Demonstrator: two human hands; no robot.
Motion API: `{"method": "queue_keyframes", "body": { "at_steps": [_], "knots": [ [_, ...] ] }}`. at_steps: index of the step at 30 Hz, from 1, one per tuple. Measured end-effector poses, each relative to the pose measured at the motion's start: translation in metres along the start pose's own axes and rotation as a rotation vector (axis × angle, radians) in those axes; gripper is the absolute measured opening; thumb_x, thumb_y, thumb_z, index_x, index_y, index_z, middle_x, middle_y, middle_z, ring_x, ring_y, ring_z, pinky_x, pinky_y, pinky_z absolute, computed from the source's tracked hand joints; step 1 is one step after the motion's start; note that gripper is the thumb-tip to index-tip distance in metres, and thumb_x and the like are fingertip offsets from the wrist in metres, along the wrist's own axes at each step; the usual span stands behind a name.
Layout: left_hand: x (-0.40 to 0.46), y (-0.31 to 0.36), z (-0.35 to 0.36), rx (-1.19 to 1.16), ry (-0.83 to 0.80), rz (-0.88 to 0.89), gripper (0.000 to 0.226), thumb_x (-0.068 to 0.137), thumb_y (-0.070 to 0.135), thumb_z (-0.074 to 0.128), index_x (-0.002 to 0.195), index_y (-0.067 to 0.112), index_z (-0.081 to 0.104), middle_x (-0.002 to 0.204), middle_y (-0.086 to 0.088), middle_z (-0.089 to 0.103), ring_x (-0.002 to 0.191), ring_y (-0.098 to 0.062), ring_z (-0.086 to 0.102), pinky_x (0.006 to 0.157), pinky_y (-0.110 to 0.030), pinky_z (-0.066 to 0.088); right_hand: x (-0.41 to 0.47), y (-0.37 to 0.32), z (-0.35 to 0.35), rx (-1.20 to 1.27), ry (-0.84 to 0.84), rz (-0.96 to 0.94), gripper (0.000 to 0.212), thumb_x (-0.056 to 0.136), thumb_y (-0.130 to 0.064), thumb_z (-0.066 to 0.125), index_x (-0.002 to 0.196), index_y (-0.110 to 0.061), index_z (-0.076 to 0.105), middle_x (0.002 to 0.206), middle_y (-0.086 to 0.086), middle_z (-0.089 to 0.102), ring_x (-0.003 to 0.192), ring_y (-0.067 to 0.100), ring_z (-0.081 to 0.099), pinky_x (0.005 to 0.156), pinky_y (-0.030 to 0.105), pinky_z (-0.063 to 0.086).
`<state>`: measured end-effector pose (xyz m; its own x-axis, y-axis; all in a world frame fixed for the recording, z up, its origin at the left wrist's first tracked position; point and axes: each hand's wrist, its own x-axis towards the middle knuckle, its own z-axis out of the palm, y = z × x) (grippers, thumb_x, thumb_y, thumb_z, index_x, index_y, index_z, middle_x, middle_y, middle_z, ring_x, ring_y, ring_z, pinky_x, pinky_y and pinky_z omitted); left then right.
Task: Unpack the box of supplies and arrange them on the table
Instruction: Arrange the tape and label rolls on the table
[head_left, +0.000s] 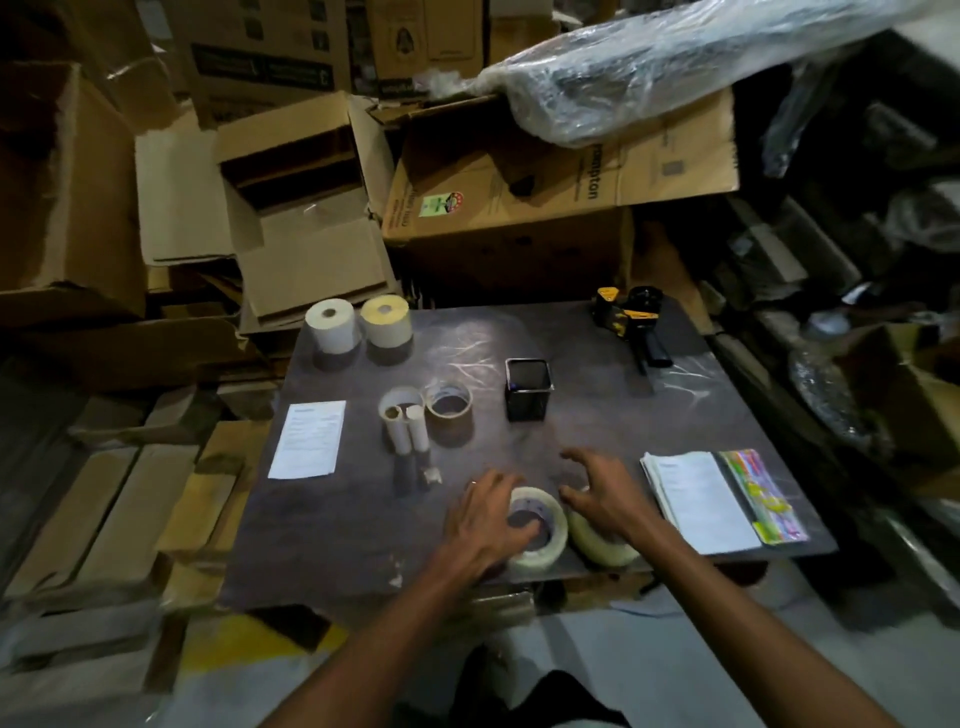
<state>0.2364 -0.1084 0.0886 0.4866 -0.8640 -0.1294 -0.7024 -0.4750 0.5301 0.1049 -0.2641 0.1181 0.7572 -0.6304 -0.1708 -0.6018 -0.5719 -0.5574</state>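
Note:
Two clear tape rolls lie side by side near the front edge of the dark table (332, 545). My left hand (485, 517) grips the left roll (548, 545), fingers curled over its rim. My right hand (597, 496) rests on the right roll (597, 543) with fingers spread and lifted. Farther back sit a tape roll (449, 408), a tape ring holding two small paper tubes (405, 421), two label rolls (332, 325) (387, 319), a black square holder (527, 389) and a yellow-black tape dispenser (631, 319).
A printed sheet (309, 439) lies at the table's left. A stack of papers (701, 501) with a colourful packet (763, 493) sits at the right edge. Open cardboard boxes (306, 208) and a plastic-wrapped bundle (649, 67) crowd behind the table; flat cartons pile at the left.

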Motion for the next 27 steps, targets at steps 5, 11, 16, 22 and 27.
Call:
{"method": "queue_keyframes", "body": {
  "at_steps": [5, 11, 16, 22, 27],
  "knots": [
    [-0.007, 0.02, 0.02, 0.017, -0.102, -0.09, 0.093, 0.059, 0.069, 0.063, 0.141, 0.036, 0.033, 0.143, 0.0, 0.035, 0.133, -0.028, 0.038, 0.106, -0.045, 0.04, -0.016, 0.038, -0.008, -0.155, -0.11, 0.087, 0.077, 0.068, -0.041, 0.078, 0.137, -0.021, 0.051, 0.136, 0.008, 0.052, 0.12, 0.026, 0.053, 0.097, 0.033, 0.045],
    [0.016, 0.028, 0.034, 0.083, -0.27, -0.181, 0.126, 0.053, 0.065, 0.078, 0.151, 0.042, 0.003, 0.163, -0.007, 0.003, 0.146, -0.039, 0.015, 0.116, -0.054, 0.026, -0.006, 0.067, -0.005, -0.339, -0.338, 0.005, 0.122, 0.053, -0.055, 0.084, 0.152, -0.035, 0.015, 0.16, 0.007, 0.014, 0.141, 0.038, 0.024, 0.111, 0.049, 0.035],
    [0.032, 0.034, 0.034, 0.183, -0.288, -0.171, 0.111, 0.051, 0.064, 0.081, 0.143, 0.032, 0.028, 0.142, -0.003, 0.035, 0.129, -0.033, 0.037, 0.105, -0.051, 0.038, 0.003, 0.08, -0.002, -0.297, -0.337, -0.076, 0.12, 0.049, -0.07, 0.077, 0.148, -0.038, 0.017, 0.15, 0.004, 0.031, 0.127, 0.033, 0.041, 0.103, 0.044, 0.044],
    [0.043, 0.032, 0.03, 0.194, -0.232, -0.229, 0.105, 0.048, 0.063, 0.08, 0.139, 0.032, 0.036, 0.138, 0.001, 0.038, 0.127, -0.03, 0.04, 0.102, -0.047, 0.04, 0.028, 0.095, -0.013, -0.271, -0.329, -0.156, 0.113, 0.05, -0.067, 0.077, 0.146, -0.038, 0.025, 0.146, 0.0, 0.037, 0.125, 0.028, 0.045, 0.102, 0.04, 0.046],
    [0.064, 0.038, 0.002, 0.178, -0.127, -0.251, 0.106, 0.045, 0.062, 0.081, 0.138, 0.031, 0.04, 0.134, 0.004, 0.041, 0.123, -0.028, 0.044, 0.1, -0.043, 0.042, 0.075, 0.093, -0.046, -0.257, -0.332, -0.143, 0.123, 0.042, -0.064, 0.083, 0.148, -0.038, 0.025, 0.147, -0.001, 0.034, 0.127, 0.029, 0.045, 0.098, 0.04, 0.048]
  ]
}}
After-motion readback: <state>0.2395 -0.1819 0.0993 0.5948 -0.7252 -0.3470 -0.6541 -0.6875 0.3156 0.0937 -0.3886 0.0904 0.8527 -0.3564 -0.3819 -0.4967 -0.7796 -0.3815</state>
